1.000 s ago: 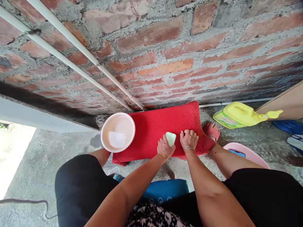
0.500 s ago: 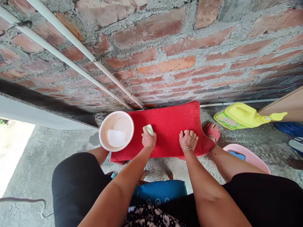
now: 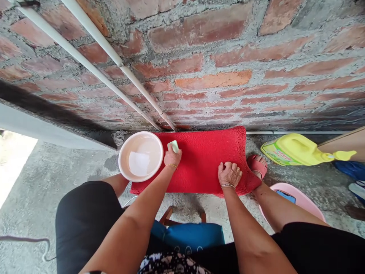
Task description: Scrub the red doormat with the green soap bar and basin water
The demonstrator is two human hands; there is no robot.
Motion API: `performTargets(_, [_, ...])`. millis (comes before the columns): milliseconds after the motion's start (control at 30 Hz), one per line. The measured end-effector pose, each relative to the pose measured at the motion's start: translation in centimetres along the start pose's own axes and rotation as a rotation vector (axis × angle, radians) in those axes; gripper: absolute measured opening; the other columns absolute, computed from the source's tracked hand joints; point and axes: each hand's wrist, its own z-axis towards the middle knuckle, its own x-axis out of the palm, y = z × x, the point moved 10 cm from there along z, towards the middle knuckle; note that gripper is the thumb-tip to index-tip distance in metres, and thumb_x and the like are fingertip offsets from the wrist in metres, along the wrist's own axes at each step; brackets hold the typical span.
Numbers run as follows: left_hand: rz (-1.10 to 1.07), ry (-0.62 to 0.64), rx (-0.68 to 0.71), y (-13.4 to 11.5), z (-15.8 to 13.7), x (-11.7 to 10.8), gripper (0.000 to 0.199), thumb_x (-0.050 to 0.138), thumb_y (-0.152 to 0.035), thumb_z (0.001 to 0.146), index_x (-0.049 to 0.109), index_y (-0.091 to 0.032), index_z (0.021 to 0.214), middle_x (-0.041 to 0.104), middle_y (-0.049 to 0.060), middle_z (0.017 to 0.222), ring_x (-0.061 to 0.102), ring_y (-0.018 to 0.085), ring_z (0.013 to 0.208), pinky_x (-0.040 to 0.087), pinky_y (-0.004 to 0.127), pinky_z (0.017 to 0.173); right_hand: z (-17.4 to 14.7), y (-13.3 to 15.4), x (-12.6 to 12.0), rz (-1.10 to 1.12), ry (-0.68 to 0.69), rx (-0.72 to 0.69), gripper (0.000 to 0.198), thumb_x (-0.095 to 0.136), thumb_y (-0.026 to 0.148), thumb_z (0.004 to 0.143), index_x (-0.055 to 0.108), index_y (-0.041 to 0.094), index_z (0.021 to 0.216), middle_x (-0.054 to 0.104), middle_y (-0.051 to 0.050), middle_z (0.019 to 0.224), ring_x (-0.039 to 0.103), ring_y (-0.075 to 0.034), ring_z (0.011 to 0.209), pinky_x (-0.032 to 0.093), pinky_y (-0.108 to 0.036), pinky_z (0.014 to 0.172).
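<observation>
A red textured mat (image 3: 199, 160) lies spread out between my legs, its right edge curling over. My left hand (image 3: 172, 156) is closed around a small pale green block (image 3: 173, 146), held over the left part of the mat; whether it is a bar of soap or a brush I cannot tell. Beside that hand stands a pale pink basin (image 3: 122, 167) with clear water, at the mat's left end. On the right part of the mat rests my right hand (image 3: 229, 174), empty, with fingers slightly bent and apart.
A brick wall (image 3: 211, 68) with white pipes (image 3: 137, 88) rises behind the mat. On the right are a yellow jug (image 3: 296, 149) and a pink basin (image 3: 309, 207) holding a phone (image 3: 286, 196). A grey cloth (image 3: 118, 137) lies left.
My left hand has moved left with the pale green block, closer to the water basin. My right hand stays on the mat. The camera view has shifted slightly.
</observation>
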Motion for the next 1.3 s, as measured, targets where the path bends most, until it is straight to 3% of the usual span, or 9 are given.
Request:
performTargets(167, [0.026, 0.035, 0.028, -3.1, -2.2, 3.2, 0.068, 0.047, -0.050, 0.079, 0.029, -0.023, 0.139, 0.054, 0.015, 0.110, 0.062, 0.027, 0.089, 0.046, 0.038, 0.073, 0.0, 0.0, -0.1, -0.021, -0.024, -0.005, 0.036, 0.035, 0.043, 0.090, 0.060, 0.018, 0.090, 0.055, -0.012, 0.092, 0.047, -0.025, 0.087, 0.027, -0.035, 0.073])
performTargets(333, [-0.011, 0.355, 0.521, -11.8, -8.9, 8.2, 0.072, 0.053, -0.057, 0.073, 0.030, -0.036, 0.138, 0.051, 0.008, 0.118, 0.060, 0.025, 0.093, 0.046, 0.036, 0.076, 0.0, 0.0, 0.1, -0.026, -0.009, -0.011, 0.037, 0.035, 0.043, 0.090, 0.060, 0.017, 0.089, 0.055, -0.014, 0.091, 0.047, -0.027, 0.087, 0.027, -0.036, 0.072])
performTargets(433, [-0.053, 0.267, 0.399, -10.0, -5.4, 5.1, 0.066, 0.050, -0.060, 0.075, 0.034, -0.036, 0.135, 0.052, 0.007, 0.114, 0.060, 0.023, 0.091, 0.045, 0.036, 0.077, 0.0, 0.0, 0.2, -0.017, -0.003, -0.009, 0.036, 0.035, 0.043, 0.090, 0.061, 0.017, 0.090, 0.055, -0.015, 0.092, 0.047, -0.027, 0.087, 0.027, -0.037, 0.073])
performTargets(567, [-0.060, 0.020, 0.058, -3.7, 3.1, -1.5, 0.062, 0.046, -0.057, 0.080, 0.036, -0.027, 0.133, 0.054, 0.012, 0.112, 0.060, 0.026, 0.095, 0.043, 0.038, 0.081, -0.1, 0.1, 0.0, -0.040, -0.021, -0.012, 0.038, 0.033, 0.044, 0.090, 0.060, 0.018, 0.088, 0.054, -0.013, 0.091, 0.048, -0.027, 0.086, 0.028, -0.037, 0.073])
performTargets(700, [-0.093, 0.040, -0.088, -2.5, 6.7, -1.9, 0.063, 0.048, -0.051, 0.079, 0.036, -0.020, 0.132, 0.054, 0.017, 0.114, 0.058, 0.028, 0.102, 0.042, 0.039, 0.085, 0.0, 0.3, -0.1, -0.055, -0.017, -0.014, 0.039, 0.031, 0.044, 0.091, 0.060, 0.018, 0.087, 0.054, -0.013, 0.089, 0.048, -0.027, 0.086, 0.028, -0.037, 0.072])
performTargets(867, [-0.112, 0.070, -0.020, -10.0, 2.2, 2.3, 0.064, 0.048, -0.046, 0.079, 0.031, -0.021, 0.136, 0.050, 0.017, 0.118, 0.060, 0.027, 0.097, 0.045, 0.039, 0.080, 0.1, 0.2, 0.2, -0.039, 0.028, -0.003, 0.040, 0.030, 0.044, 0.092, 0.060, 0.018, 0.090, 0.054, -0.014, 0.092, 0.048, -0.027, 0.088, 0.029, -0.037, 0.074])
performTargets(1067, [-0.080, 0.528, 0.607, -23.3, -9.5, 9.4, 0.072, 0.054, -0.052, 0.072, 0.035, -0.028, 0.137, 0.048, 0.013, 0.123, 0.058, 0.027, 0.098, 0.046, 0.040, 0.081, 0.3, 0.2, 0.3, -0.004, 0.076, 0.006, 0.032, 0.038, 0.039, 0.088, 0.061, 0.017, 0.091, 0.055, -0.016, 0.091, 0.048, -0.029, 0.088, 0.030, -0.041, 0.075])
performTargets(1167, [-0.104, 0.500, 0.666, -24.0, -10.3, 8.7, 0.069, 0.051, -0.055, 0.074, 0.035, -0.031, 0.136, 0.048, 0.012, 0.124, 0.057, 0.028, 0.100, 0.045, 0.040, 0.080, 0.5, 0.0, 0.4, -0.004, 0.081, 0.002, 0.029, 0.041, 0.037, 0.087, 0.061, 0.018, 0.090, 0.055, -0.015, 0.090, 0.048, -0.029, 0.088, 0.030, -0.041, 0.075])
performTargets(1300, [-0.109, 0.230, 0.394, -19.8, -4.5, 5.2, 0.069, 0.044, -0.056, 0.080, 0.030, -0.026, 0.140, 0.046, 0.014, 0.122, 0.055, 0.027, 0.102, 0.044, 0.037, 0.082, 0.4, 0.1, 0.3, -0.026, 0.017, -0.003, 0.034, 0.037, 0.041, 0.089, 0.061, 0.018, 0.088, 0.055, -0.014, 0.090, 0.048, -0.026, 0.086, 0.029, -0.038, 0.074])
